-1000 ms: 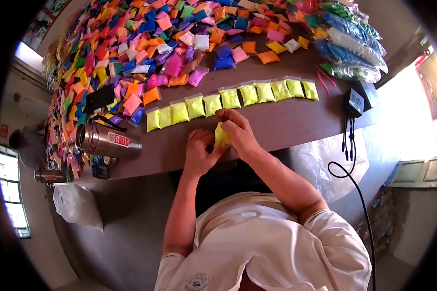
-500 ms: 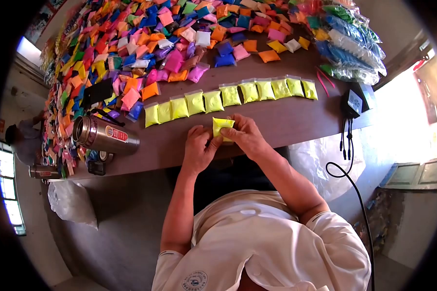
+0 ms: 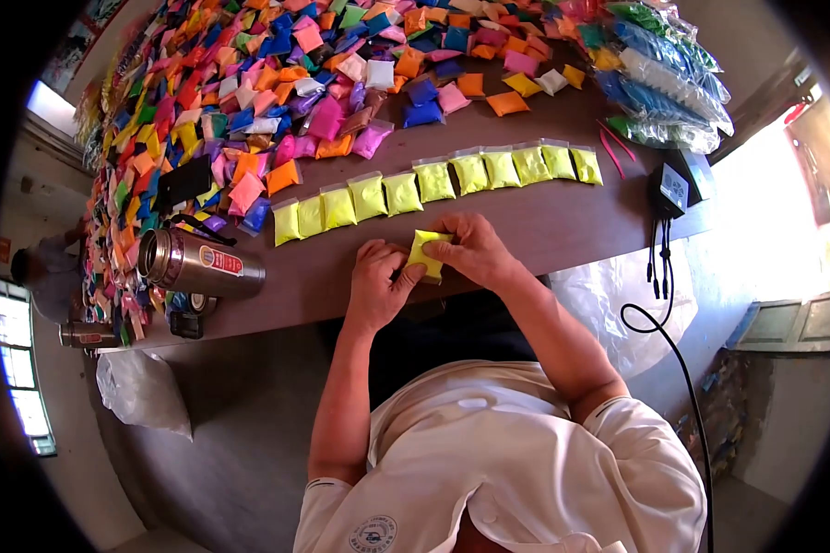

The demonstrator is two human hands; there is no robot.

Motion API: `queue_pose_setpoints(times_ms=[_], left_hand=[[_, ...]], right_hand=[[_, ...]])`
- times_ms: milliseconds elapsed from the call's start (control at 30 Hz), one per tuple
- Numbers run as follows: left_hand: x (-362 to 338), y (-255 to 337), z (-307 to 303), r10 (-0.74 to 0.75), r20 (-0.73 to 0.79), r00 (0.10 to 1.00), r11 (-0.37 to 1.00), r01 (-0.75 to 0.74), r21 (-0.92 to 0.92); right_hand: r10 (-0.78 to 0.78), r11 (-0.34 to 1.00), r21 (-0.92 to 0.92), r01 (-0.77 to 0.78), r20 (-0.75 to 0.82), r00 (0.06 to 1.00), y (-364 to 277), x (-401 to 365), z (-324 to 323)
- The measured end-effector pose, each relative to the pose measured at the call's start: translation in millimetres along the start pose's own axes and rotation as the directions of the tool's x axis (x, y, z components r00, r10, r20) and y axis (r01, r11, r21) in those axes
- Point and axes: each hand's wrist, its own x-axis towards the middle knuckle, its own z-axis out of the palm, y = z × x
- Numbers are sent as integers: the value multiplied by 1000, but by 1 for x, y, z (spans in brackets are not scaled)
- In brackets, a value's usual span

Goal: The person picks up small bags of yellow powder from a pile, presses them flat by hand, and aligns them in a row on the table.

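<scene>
Between my two hands, over the table's front edge, is a small yellow packet (image 3: 428,254). My left hand (image 3: 378,276) is closed, its thumb and fingers pinching the packet's left lower side. My right hand (image 3: 477,251) grips the packet from the right, with the thumb across its front. Behind them, a slightly curved row of several similar yellow packets (image 3: 368,196) with clear top strips lies side by side on the brown table (image 3: 526,221). What is inside the packets cannot be made out.
A heap of many-coloured packets (image 3: 249,101) covers the back and left. A steel flask (image 3: 203,263) lies at left. Clear bags of packets (image 3: 664,74), pink strips (image 3: 612,147) and a black box with cables (image 3: 669,192) are at right. A person (image 3: 51,276) is at far left.
The packet in my hands has tilted and shifted slightly to the right and down. My right hand has moved a little to the right. The row of packets stays in place.
</scene>
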Motion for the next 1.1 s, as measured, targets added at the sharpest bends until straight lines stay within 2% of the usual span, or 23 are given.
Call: queue_pose_setpoints(times_ms=[100,200,267,367,400,467,533,600,667,700,767,800,867,900,933,967,1000,1067,1100], left_hand=[[1,2,-2,-55,13,998,997,56,-46],[1,1,-4,-75,35,997,995,77,-67],[-1,-2,-4,-67,38,997,996,69,-57],[-1,0,-3,-58,35,998,997,60,-45],[-1,1,-3,-56,30,998,998,57,-41],[0,2,-3,-50,12,999,998,51,-43],[-1,1,-3,-43,-5,999,998,42,-44],[-1,-2,-5,-69,58,996,994,74,-85],[0,-1,-6,-68,73,995,994,74,-84],[0,1,-8,-69,86,994,994,76,-84],[1,4,-10,-75,89,993,993,83,-85],[2,5,-9,-83,89,993,992,91,-87],[1,3,-7,-80,68,995,986,89,-141],[0,1,-6,-82,48,995,977,90,-192],[-2,-2,-5,-75,50,996,977,84,-196],[-3,-5,-3,-71,40,997,983,76,-166],[-4,-6,-3,-64,30,997,988,68,-137],[-5,-7,-4,-59,45,997,991,63,-114],[-5,-6,-4,-63,59,996,994,68,-87]], right_hand=[[-42,999,15,43,-23,999,4,-2,1],[4,993,115,-2,-13,1000,-13,-6,0],[74,992,-100,-73,7,997,-25,-9,-1],[50,982,-185,-39,54,997,-9,-3,-6],[50,982,-185,-39,53,997,-11,-4,-5],[39,954,-297,-35,10,999,-17,-6,-3],[22,956,-293,-20,1,1000,-20,-7,-2],[3,957,-291,-5,-9,1000,-28,-8,-3],[119,882,-465,-78,59,991,-37,-7,-7],[119,882,-465,-79,58,991,-31,-7,-7],[-24,954,-298,32,31,999,-12,-8,-8],[-26,953,-302,34,28,999,-11,-9,-6],[107,991,77,-106,-10,994,-9,-15,4],[107,992,76,-105,-16,994,-10,-19,11],[126,984,141,-113,-91,988,-12,-22,18],[147,972,205,-112,-166,975,-14,-22,22],[144,974,202,-107,-177,974,-10,-20,22],[-82,990,-127,61,-170,982,1,-17,17],[-102,909,-416,39,-131,986,-12,-17,10]])
